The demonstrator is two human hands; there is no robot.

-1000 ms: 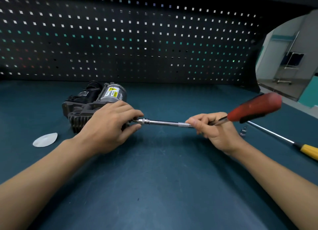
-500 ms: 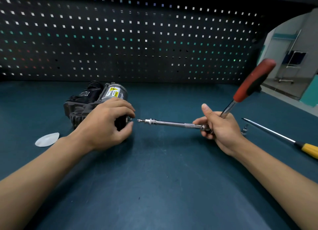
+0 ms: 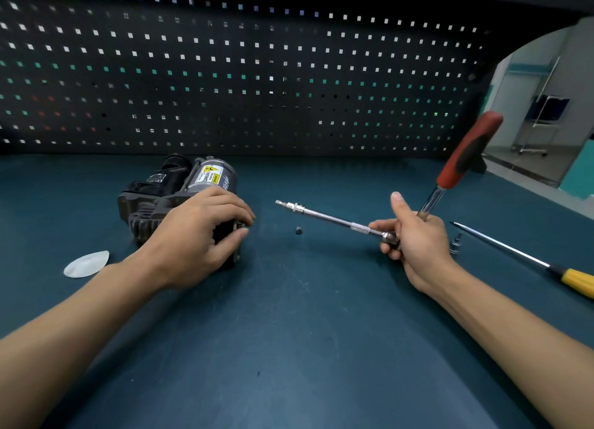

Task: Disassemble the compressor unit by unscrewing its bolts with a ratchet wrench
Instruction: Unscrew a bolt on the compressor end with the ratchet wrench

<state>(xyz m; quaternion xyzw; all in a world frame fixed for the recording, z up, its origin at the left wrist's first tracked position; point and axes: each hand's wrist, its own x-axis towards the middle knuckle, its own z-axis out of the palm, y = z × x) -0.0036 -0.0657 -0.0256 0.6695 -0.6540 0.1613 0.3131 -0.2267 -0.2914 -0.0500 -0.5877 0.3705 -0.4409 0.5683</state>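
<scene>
Left hand (image 3: 199,235): on the right end of the compressor (image 3: 151,203), fingers curled over its top edge, thumb under, gripping it steady.
Right hand (image 3: 414,242): closed round the head of the wrench (image 3: 331,218), thumb up; the red handle rises up and to the right.
Compressor: lies on the mat (image 3: 289,348) left of centre, with its long axis running back and to the right and its near end under the left hand.
Key relation: the wrench bar runs nearly level, right to left, with its tip aimed at the compressor's right end face but well apart from it. The compressor lies left of the tip. The left hand is on it; the right hand is the far one.
Bolt (image 3: 298,230): a small dark piece lies loose on the mat between tip and compressor, just below the bar's line. It looks like a freed bolt.
Step, my guess: between bolts. To seat on the next head, the tip needs to go left along the bar's own axis.
Containers: none in view; the bolt lies bare on the mat.
Outlying: a screwdriver (image 3: 575,279) and a small metal bit (image 3: 456,245) to the right; a white chip (image 3: 86,264) to the left.
</scene>
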